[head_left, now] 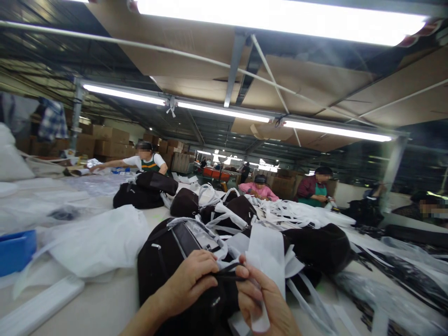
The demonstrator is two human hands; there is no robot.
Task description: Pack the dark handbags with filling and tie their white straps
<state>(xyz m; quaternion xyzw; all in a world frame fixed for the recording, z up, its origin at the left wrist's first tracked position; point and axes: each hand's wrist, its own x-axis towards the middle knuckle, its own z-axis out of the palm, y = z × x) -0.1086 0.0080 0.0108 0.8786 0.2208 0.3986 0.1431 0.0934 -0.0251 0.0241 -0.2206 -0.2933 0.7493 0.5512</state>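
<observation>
A dark brown bag (164, 261) lies in front of me on the work table (105, 308). My left hand (187, 282) rests on it, fingers closed on a thin black strap (229, 271) of the bag. My right hand (262, 301) is closed too, pinching the same strap and holding a folded white paper strip (268, 259) that stands up from the fingers. More white paper wrapping covers the bag's upper part.
Several more dark bags (317, 247) wrapped in white paper strips lie heaped further along the table. White plastic bags (100, 240) and a blue bin (16, 249) sit at left. Other people (261, 186) work at the far side; cardboard boxes (108, 140) are stacked behind.
</observation>
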